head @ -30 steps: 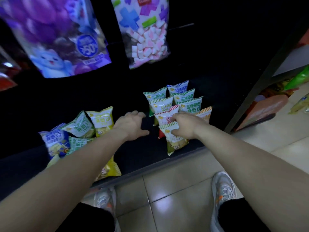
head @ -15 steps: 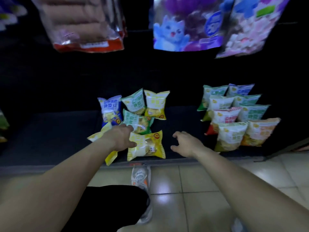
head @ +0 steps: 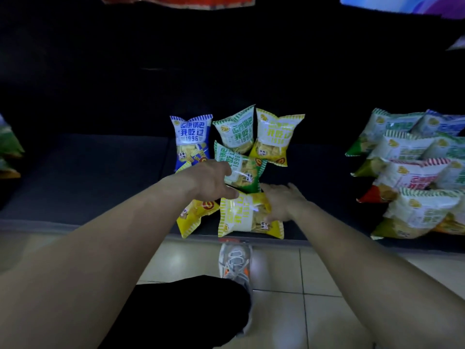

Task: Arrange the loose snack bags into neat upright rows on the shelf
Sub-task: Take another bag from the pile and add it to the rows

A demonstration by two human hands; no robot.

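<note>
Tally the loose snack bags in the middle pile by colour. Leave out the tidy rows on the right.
Blue bag: 1
Green bags: 2
Yellow bags: 3, one partly hidden under the left hand
Total: 6

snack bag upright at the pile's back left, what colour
The upright plastic snack bag is blue and white, best in head view.

The blue bag (head: pixel 192 139) says "运康锅巴 我吃过 1996". The green bag (head: pixel 235 132) next to it and the yellow bag (head: pixel 275 137) say "1996" too. So does the tipped green bag (head: pixel 241 170) in front.
</note>
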